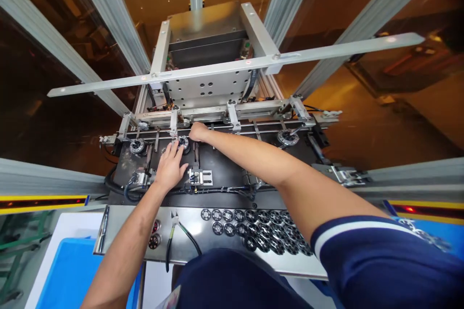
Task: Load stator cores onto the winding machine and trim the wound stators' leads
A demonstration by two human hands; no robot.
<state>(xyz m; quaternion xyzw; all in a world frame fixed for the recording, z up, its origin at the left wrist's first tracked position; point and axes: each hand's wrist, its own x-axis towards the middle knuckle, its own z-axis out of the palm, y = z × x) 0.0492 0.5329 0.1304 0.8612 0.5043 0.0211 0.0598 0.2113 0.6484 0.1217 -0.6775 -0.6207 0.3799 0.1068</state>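
Note:
My left hand (169,166) lies palm down with fingers stretched out, its fingertips at a round metal part (185,142) seated in the black machine bed (223,161). Just beyond and to the right, my right hand (198,132) is closed near the cross rail; its fingers curl away from view, so what they grip is hidden. Similar round parts sit further along the bed, one at the left (137,146) and another at the right (288,137). A metal clamp block (200,177) stands right of my left thumb.
Many dark ring-shaped parts (263,231) lie in rows on the steel ledge (192,212) before me. Diagonal cutters (176,231) rest beside two reddish round parts (154,240). A long metal bar (217,70) crosses above the bed. Yellow sensor bars (43,203) flank the opening.

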